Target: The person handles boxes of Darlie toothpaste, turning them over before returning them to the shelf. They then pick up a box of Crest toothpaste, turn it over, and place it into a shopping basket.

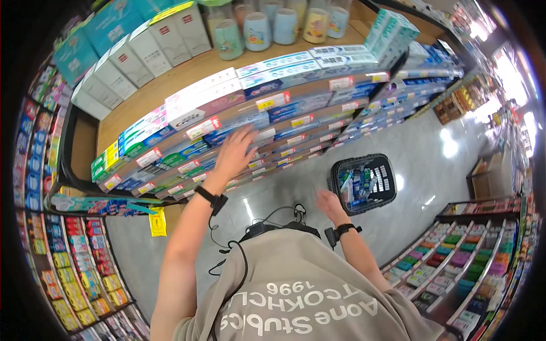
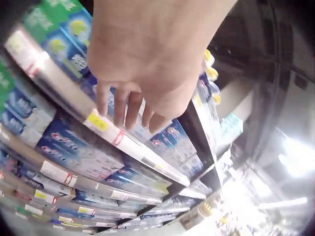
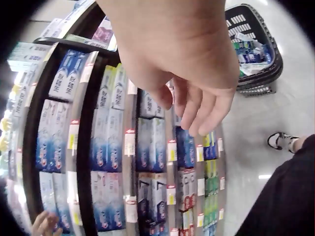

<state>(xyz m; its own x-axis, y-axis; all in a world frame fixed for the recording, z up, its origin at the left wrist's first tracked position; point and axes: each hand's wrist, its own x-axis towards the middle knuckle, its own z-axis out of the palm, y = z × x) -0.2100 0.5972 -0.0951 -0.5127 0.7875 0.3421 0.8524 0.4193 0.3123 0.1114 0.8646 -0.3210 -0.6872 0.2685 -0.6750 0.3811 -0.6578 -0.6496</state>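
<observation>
My left hand (image 1: pixel 233 156) reaches to the shelf front, palm down and fingers spread a little, near a row of blue toothpaste boxes (image 1: pixel 245 121). In the left wrist view its fingers (image 2: pixel 119 105) stretch over a shelf edge with price tags and nothing shows between them. Low in front of me hangs my right hand (image 1: pixel 332 206), fingers loosely bent and holding nothing. A black shopping basket (image 1: pixel 392 173) stands on the floor to the right of that hand. Inside it lie several blue, green and white packages (image 1: pixel 358 186).
Cups in clear packaging (image 1: pixel 257 31) and white boxes (image 1: pixel 139 54) stand on the wooden top shelf (image 1: pixel 153 91). A yellow tag (image 1: pixel 158 221) hangs at the shelf's left end. Another rack (image 1: pixel 455 261) is behind on the right. Grey floor (image 1: pixel 424 165) lies between them.
</observation>
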